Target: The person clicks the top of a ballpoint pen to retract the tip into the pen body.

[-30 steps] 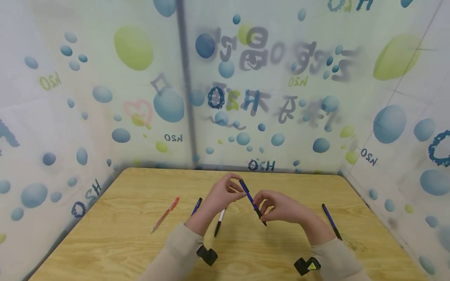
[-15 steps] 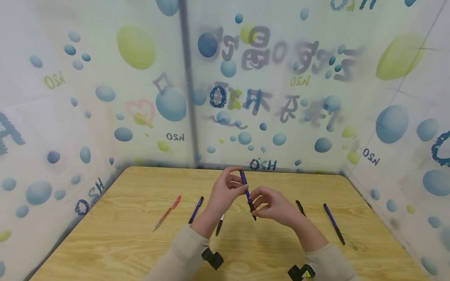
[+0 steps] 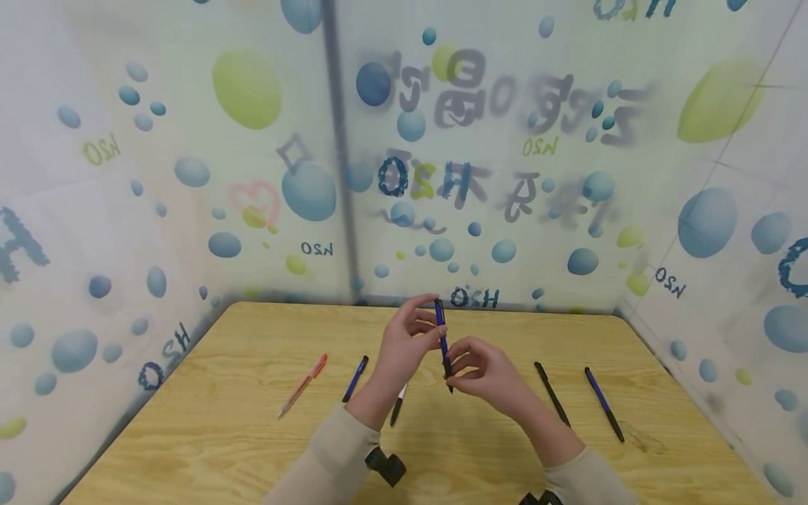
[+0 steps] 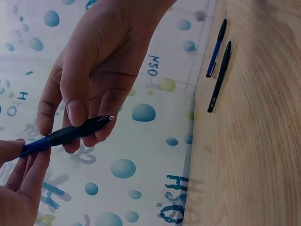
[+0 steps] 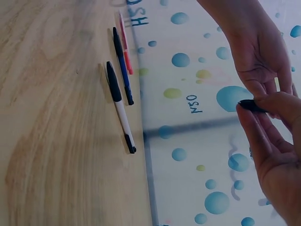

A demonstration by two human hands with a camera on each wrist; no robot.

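**One pinch up high, one pinch down low**

The blue pen (image 3: 443, 345) is up in the air over the middle of the wooden table (image 3: 486, 456), its dark writing end pointing down. The left hand (image 3: 404, 347) pinches the blue upper part, with a finger up by the top. The right hand (image 3: 485, 375) pinches the dark lower part. A small shiny tip (image 4: 111, 117) pokes out.

The pen looks light and stiff, like hard plastic. It probably won't break easily, but the smooth blue part may slip and roll. The dark part has little rings, so that looks like the best spot to hold.

On the left lie a red pen (image 3: 303, 386), another blue pen (image 3: 355, 379) and a white pen (image 3: 399, 405) with black ends. On the right lie a black pen (image 3: 552, 394) and one more blue pen (image 3: 604, 405).

I can't read any name on the pens. The far wall (image 3: 290, 273) has a backward "H2O" (image 3: 475, 298) and smaller backward words, maybe "N2O". The big gray marks (image 3: 463, 88) are too blurry to read.
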